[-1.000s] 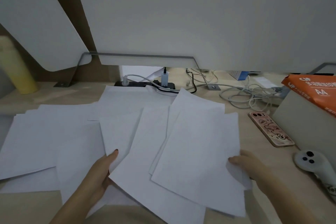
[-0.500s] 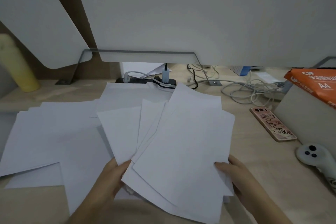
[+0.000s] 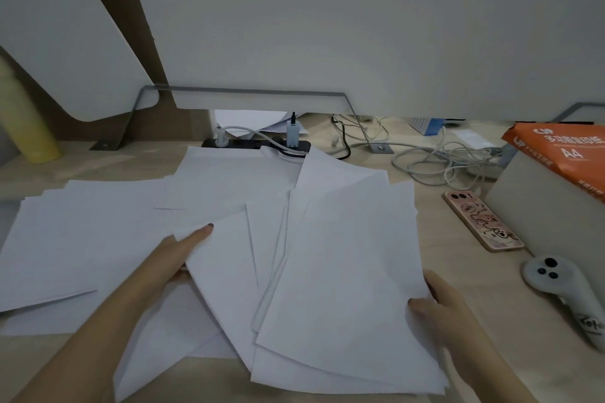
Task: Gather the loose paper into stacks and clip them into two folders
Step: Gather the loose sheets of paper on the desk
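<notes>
Several white sheets form a fanned bunch (image 3: 343, 271) in the middle of the desk, overlapping at angles. My left hand (image 3: 183, 255) holds the bunch at its left edge; one finger lies along the edge and the others are hidden under the sheets. My right hand (image 3: 438, 301) pinches the right edge, thumb on top. More loose sheets (image 3: 82, 239) lie flat to the left and behind, up to the power strip. No folder or clip is in view.
A phone in a pink case (image 3: 481, 222) and a white controller (image 3: 563, 291) lie right of the bunch. An orange A4 paper pack (image 3: 563, 154) sits on a grey box at far right. Cables (image 3: 435, 160) and a power strip (image 3: 255, 143) are behind, a yellow bottle (image 3: 29, 127) at far left.
Both hands have pushed the spread sheets closer together into a tighter fan. My left hand moved up along the left edge, and my right hand shifted down the right edge.
</notes>
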